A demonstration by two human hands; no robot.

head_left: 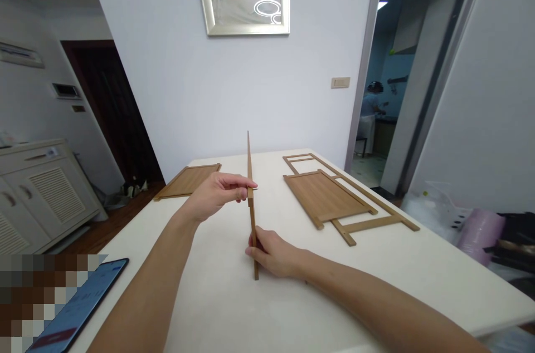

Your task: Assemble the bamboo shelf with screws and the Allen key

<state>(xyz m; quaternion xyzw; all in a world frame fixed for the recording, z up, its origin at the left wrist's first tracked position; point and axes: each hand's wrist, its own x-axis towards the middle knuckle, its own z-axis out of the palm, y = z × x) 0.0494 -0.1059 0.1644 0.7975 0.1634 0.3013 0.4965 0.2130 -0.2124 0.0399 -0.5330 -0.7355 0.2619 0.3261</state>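
Between both hands (218, 192) (272, 253), upright wooden piece (252, 215)

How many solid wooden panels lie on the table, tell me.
2: one wooden panel at left, partly behind the left hand; another panel at right, over an open wooden frame.

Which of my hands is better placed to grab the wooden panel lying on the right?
Probably your right hand: the panel lies on its side of the wooden piece both hands hold; your left hand is mostly opposite.
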